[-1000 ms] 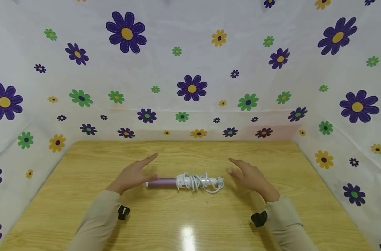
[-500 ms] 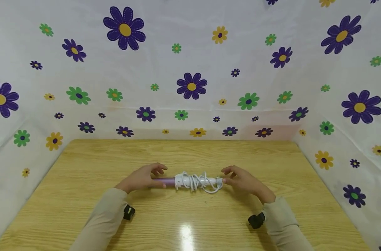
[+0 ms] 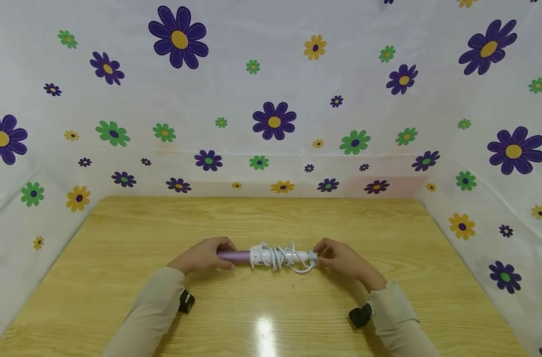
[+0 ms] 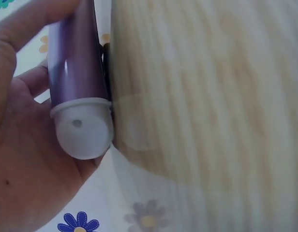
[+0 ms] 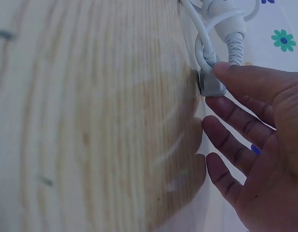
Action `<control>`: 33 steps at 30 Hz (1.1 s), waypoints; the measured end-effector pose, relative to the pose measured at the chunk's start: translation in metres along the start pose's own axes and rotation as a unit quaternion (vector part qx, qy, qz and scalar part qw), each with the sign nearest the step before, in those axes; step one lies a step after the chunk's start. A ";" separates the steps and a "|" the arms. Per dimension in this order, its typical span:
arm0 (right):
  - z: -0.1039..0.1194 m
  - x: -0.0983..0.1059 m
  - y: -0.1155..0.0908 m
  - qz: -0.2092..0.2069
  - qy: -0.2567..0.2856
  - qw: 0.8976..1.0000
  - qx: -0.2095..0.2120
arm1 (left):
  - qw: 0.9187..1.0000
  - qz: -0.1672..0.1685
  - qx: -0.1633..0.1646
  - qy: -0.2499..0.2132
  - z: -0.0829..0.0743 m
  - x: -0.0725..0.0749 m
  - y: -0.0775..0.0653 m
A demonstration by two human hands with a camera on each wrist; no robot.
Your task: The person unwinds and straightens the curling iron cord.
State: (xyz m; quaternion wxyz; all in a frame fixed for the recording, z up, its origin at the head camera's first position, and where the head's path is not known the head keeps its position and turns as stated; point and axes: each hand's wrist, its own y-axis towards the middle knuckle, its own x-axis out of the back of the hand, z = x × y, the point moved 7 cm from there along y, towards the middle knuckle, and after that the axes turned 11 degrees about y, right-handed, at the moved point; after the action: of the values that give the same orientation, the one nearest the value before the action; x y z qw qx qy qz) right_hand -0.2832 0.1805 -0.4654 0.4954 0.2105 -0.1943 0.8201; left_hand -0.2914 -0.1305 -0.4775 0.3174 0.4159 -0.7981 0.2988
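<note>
A curling iron (image 3: 240, 257) lies crosswise on the wooden table, its purple barrel to the left and its white handle to the right. A pale cord (image 3: 277, 260) is wound in loose loops about the handle. My left hand (image 3: 204, 256) grips the barrel near its left end, thumb in front and fingers behind. Below that grip, the left wrist view shows a white end cap (image 4: 83, 131). At the other end, my right hand (image 3: 342, 259) pinches the cord's plug (image 5: 213, 85) between thumb and forefinger; its other fingertips rest against the table.
The light wooden table (image 3: 271, 218) reaches back to a white flowered cloth (image 3: 235, 94), which also lines both sides. Black wrist cameras (image 3: 360, 316) hang beneath both sleeves, close above the tabletop. Light glares on the front of the table.
Both hands have come inward from beside the curling iron. The left has closed round the barrel and the right has taken the plug. The curling iron stays about where it was.
</note>
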 end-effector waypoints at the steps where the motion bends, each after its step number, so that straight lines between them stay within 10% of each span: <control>1: -0.002 0.000 0.001 -0.008 0.000 1.000 -0.002 | 1.000 0.000 0.000 0.001 0.000 0.000 0.001; 33: 0.007 -0.006 -0.010 -0.066 0.112 0.991 -0.021 | 0.995 -0.099 0.005 0.031 -0.006 0.017 -0.014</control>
State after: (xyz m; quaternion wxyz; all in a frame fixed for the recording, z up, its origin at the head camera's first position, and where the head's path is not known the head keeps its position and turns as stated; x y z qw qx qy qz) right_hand -0.2706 0.1769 -0.4611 0.5711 0.1186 -0.1405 0.8000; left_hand -0.2852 -0.1411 -0.4579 0.3679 0.4851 -0.7411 0.2831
